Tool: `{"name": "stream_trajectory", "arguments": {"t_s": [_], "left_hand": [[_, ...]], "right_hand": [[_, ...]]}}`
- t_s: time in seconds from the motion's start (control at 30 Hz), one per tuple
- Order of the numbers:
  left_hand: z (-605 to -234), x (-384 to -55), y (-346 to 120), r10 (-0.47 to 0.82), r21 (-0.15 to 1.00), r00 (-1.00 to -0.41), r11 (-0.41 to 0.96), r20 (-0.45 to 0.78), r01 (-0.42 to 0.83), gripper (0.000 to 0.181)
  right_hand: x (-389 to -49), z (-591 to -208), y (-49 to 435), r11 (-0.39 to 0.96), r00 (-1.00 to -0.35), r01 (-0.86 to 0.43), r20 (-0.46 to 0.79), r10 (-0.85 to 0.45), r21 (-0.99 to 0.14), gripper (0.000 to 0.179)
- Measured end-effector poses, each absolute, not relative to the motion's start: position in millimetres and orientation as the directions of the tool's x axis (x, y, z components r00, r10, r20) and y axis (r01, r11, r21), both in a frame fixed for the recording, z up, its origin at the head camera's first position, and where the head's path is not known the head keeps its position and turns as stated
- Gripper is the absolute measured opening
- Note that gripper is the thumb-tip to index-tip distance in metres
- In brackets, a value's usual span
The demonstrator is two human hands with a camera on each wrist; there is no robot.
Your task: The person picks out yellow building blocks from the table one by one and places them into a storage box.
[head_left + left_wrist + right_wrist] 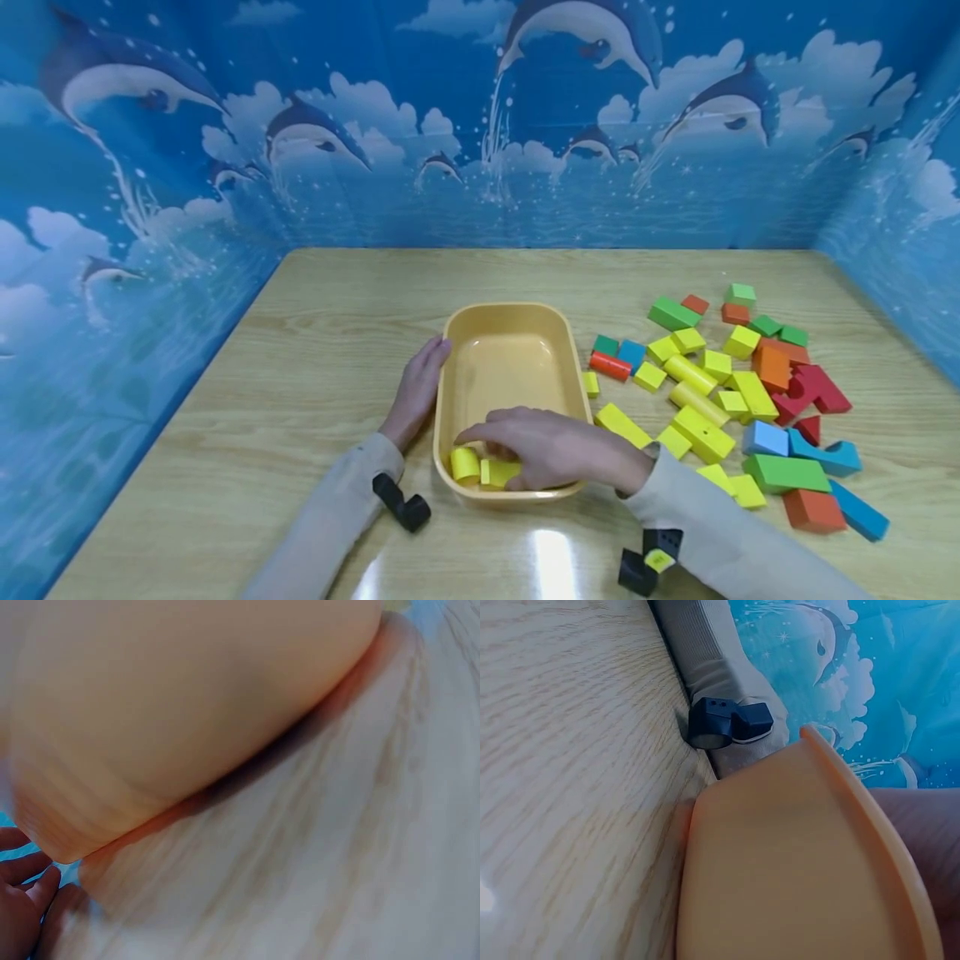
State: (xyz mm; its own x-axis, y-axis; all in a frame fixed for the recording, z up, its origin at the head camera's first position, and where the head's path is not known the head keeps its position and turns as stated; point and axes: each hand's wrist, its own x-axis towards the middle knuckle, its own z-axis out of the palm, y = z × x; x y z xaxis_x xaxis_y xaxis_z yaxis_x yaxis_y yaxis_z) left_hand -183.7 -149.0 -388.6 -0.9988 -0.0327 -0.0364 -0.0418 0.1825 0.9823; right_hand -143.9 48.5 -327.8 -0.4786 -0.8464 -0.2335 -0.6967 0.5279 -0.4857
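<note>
A tan plastic bin [506,310] stands in the middle of the table. My left hand [417,393] rests along the outside of its left wall, fingers fairly straight; those fingers [22,881] also show at the lower left of the left wrist view. My right hand [547,450] reaches inside the near end, its thumb and bent fingers around a yellow block [495,472] on the floor of the bin. Beside that block lies a yellow cylinder [465,466], just under the index finger. The palm hides part of the block. In the right wrist view the bin's wall [780,862] blocks the blocks from sight.
Right of the bin spread many loose blocks: yellow pieces [703,433], a red cylinder [610,366], green [786,473], orange [771,367] and blue [858,510] ones. A blue dolphin-print curtain [480,208] borders the table's back and sides. Each sleeve carries a black camera [401,502].
</note>
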Motion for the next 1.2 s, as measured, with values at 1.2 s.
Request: {"name": "stream_trajectory", "arguments": {"t_s": [1.2], "left_hand": [[-389.0,-184.6,-150.4,-0.054,0.977,-0.998,0.209,-0.03,-0.041,0.058]], "right_hand": [[-132.9,-311.5,107.2,0.599,-0.619,-0.725,-0.061,-0.783,-0.34,0.023]]}}
